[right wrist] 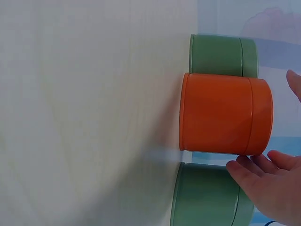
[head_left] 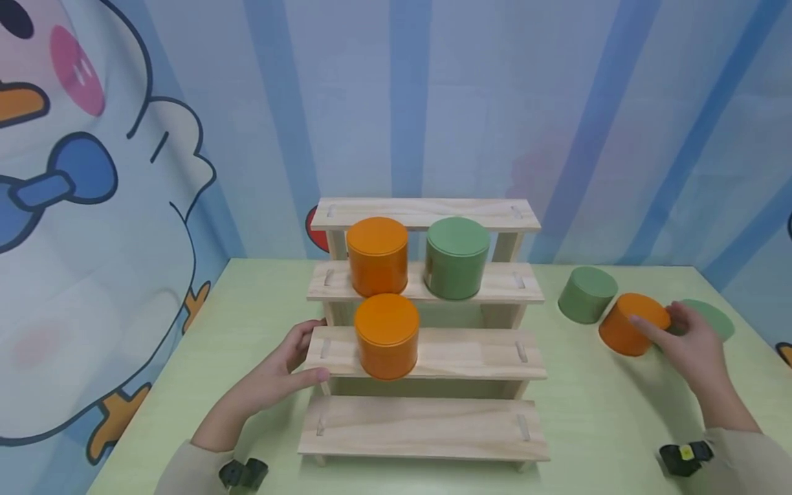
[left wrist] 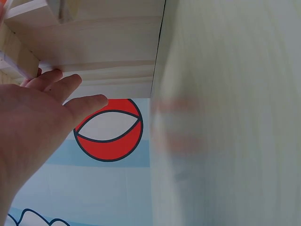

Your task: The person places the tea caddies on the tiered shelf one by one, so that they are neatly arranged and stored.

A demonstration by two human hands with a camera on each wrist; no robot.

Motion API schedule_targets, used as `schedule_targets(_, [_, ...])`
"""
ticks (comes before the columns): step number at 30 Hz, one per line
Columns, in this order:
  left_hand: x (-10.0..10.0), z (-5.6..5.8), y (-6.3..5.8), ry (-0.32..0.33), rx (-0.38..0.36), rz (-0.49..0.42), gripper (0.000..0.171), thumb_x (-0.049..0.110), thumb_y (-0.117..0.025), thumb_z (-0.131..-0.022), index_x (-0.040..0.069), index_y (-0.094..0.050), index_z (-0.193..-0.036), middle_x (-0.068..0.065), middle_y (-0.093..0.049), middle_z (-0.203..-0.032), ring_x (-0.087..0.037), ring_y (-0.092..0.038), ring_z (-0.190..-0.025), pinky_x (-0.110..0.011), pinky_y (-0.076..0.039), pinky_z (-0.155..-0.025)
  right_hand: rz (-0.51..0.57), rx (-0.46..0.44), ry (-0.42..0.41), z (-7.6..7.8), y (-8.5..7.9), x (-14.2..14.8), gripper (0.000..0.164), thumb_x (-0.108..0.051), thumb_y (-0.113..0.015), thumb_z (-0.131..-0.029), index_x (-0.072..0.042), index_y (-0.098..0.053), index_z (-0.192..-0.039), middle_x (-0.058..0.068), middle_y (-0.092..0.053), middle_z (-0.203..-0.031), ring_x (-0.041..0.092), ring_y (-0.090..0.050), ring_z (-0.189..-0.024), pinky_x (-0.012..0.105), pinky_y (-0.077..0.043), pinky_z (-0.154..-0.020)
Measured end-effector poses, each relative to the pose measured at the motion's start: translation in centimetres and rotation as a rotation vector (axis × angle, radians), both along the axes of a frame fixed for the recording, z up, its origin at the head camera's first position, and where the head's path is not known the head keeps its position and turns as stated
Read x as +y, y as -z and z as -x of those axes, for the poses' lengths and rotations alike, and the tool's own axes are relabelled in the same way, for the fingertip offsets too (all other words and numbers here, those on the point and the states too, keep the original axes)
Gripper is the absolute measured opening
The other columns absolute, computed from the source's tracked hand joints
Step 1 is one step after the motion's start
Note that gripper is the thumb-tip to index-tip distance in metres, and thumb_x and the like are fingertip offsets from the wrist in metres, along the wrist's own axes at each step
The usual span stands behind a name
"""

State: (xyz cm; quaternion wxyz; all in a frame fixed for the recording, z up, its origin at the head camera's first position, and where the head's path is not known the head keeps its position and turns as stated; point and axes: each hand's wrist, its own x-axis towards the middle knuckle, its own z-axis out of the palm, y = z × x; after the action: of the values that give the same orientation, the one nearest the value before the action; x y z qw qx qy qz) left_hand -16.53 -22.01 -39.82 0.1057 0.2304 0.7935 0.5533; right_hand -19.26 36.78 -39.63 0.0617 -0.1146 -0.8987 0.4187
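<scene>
My right hand (head_left: 699, 344) is at an orange canister (head_left: 631, 326) on the right of the table. In the right wrist view its fingertips (right wrist: 242, 169) touch the lid's edge, and the thumb (right wrist: 294, 82) is apart from it. One green canister (head_left: 588, 295) stands just left of the orange one; another green canister (head_left: 711, 320) is partly hidden behind the hand. My left hand (head_left: 281, 371) grips the left end of a stepped wooden stand (head_left: 470, 350), thumb on the second step's front. Two orange canisters (head_left: 379, 258) (head_left: 386, 337) and a green canister (head_left: 458, 258) stand on its middle steps.
The pale green table (head_left: 266, 295) carries everything. A striped blue backdrop (head_left: 464, 103) with a cartoon duck (head_left: 93, 275) rises behind the table. The stand's top shelf (head_left: 427, 213) and bottom step (head_left: 427, 426) hold no canisters.
</scene>
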Motion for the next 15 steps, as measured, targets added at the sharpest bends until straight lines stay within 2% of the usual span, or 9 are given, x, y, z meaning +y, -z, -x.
schedule_targets(9, [0.0,0.1,0.2,0.003,0.01,0.0,0.069,0.018,-0.065,-0.093,0.004,-0.021,-0.145,-0.018,-0.041,-0.145,-0.042,-0.036,-0.134,-0.069,-0.019,-0.108,-0.01,-0.025,-0.015,1.1,1.0,0.3,0.097,-0.05,-0.055,-0.093,0.008,-0.003,-0.15,0.042,-0.016,-0.147,0.056,-0.028,-0.127,0.066,-0.035,-0.097])
schedule_targets(15, [-0.1,0.1,0.2,0.001,0.009,-0.008,0.069,0.016,-0.065,-0.093,0.005,-0.022,-0.145,-0.018,-0.041,-0.145,-0.041,-0.036,-0.133,-0.068,-0.019,-0.108,-0.031,-0.028,-0.024,1.7,0.9,0.1,0.099,-0.052,-0.055,-0.092,0.01,-0.002,-0.149,0.044,-0.016,-0.145,0.057,-0.029,-0.124,0.066,-0.037,-0.094])
